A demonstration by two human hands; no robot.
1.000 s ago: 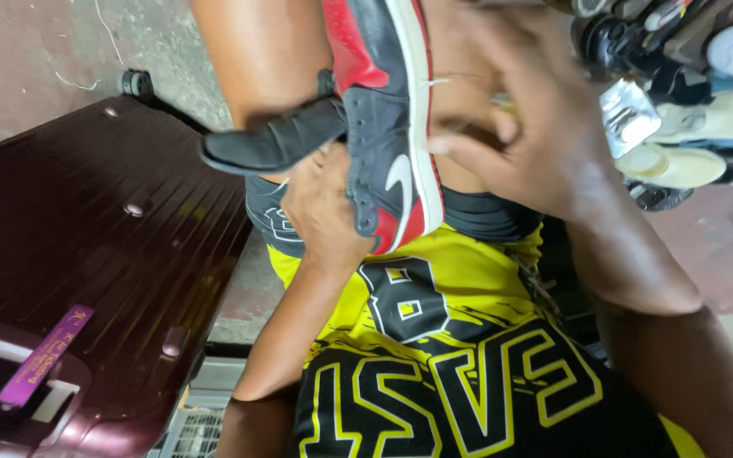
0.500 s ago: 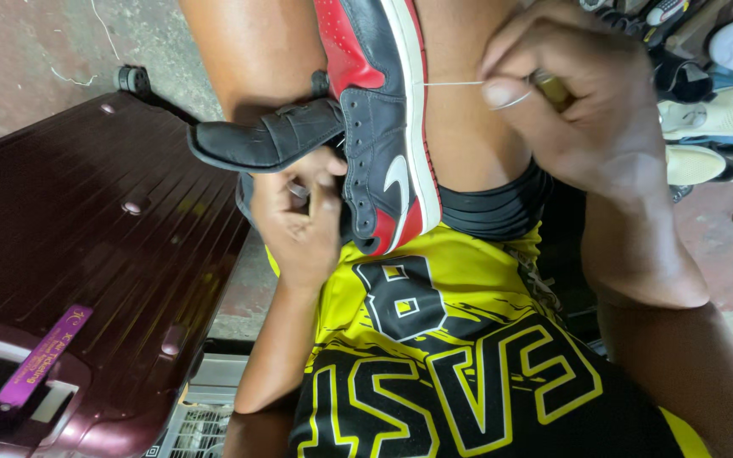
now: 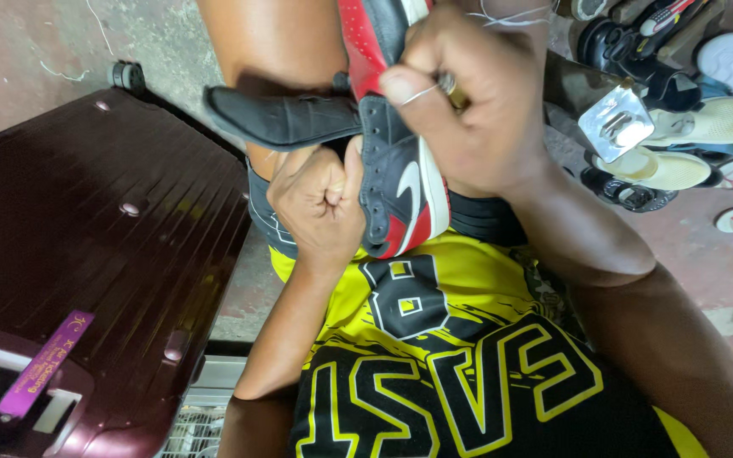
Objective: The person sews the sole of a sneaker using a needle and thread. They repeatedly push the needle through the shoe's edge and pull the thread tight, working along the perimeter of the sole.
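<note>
Gripping sneaker, left hand fisted; right hand pinches thread, needle mostly hidden; sneaker toe cut off.

A black, red and white sneaker stands nearly on end over the person's lap, heel end downward, its white sole edge facing the right-hand grip. Its black tongue or flap is folded out sideways, above the left-hand grip, which presses against the shoe's dark side panel. A thin pale thread runs taut across the fingers of the right-hand grip, at the shoe's upper part.
</note>
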